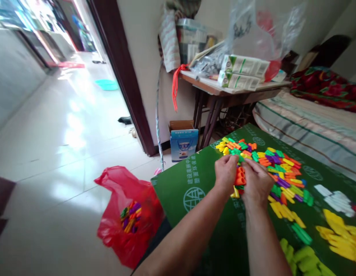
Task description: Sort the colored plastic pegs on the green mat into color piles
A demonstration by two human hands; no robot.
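Note:
My left hand [225, 172] and my right hand [256, 183] meet over a green board [195, 184]. Both are closed around a short stack of orange plastic pieces [240, 177], with a yellow piece [234, 193] sticking out below. Just beyond the hands lies a loose heap of mixed coloured plastic pieces [270, 165]. Sorted groups sit to the right: yellow pieces [341, 234], white pieces [336, 199], lime pieces [303, 258] and green pieces [301, 233].
A red plastic bag [126, 214] holding more coloured pieces lies on the tiled floor to the left. Behind stand a blue carton [183, 143], a small table [224, 90] piled with boxes and bags, a doorway and a bed [310, 122].

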